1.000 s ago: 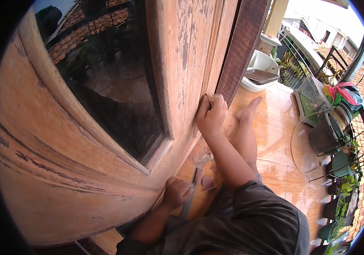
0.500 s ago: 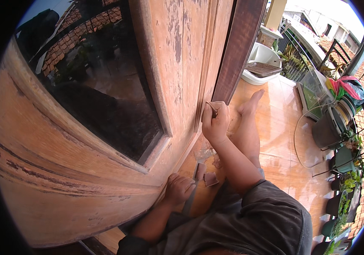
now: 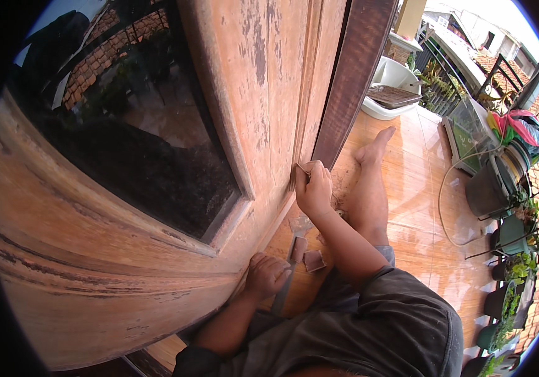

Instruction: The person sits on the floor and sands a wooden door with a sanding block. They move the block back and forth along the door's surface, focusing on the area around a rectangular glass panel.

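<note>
- The right hand (image 3: 313, 188) is up against the lower edge of the big wooden door (image 3: 263, 94), its arm stretched out.
- Its fingers are curled tight around a small piece of sandpaper (image 3: 302, 168), pressed on the door.
- The left hand (image 3: 268, 275) rests lower, at the foot of the door, in a loose fist.
- I cannot tell if it holds the scraper (image 3: 291, 261) lying just beside it on the floor (image 3: 420, 207).
</note>
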A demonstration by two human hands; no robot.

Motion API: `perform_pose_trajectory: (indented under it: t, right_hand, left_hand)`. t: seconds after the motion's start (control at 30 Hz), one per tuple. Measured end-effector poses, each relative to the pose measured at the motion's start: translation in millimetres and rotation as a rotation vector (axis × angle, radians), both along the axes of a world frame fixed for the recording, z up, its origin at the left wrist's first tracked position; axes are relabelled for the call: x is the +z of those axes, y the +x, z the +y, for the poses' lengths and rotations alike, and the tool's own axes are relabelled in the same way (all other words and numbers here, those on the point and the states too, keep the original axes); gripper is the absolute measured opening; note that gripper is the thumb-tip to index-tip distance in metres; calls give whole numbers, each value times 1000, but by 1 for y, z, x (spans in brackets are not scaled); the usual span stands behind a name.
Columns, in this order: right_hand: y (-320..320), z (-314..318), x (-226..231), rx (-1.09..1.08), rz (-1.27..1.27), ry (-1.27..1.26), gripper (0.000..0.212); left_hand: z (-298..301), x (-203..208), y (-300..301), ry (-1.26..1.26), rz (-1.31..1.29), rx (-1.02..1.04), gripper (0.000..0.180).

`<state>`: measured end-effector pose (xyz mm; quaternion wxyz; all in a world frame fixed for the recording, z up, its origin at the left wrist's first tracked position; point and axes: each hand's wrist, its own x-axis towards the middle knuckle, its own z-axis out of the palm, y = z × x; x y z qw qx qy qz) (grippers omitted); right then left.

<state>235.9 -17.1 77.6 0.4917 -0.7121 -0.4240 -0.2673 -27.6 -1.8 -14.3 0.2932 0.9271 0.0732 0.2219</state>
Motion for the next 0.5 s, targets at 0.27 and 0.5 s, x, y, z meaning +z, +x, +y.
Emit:
perform_pose_trajectory:
  t: [0.27, 0.5]
  right_hand:
    - [16, 21, 70, 67, -81, 232, 13]
    - [4, 27, 52, 12, -214, 268, 16]
  left_hand:
    - [-2, -5, -1, -29, 59, 2, 19]
    - [-1, -9, -1, -7, 51, 3, 16]
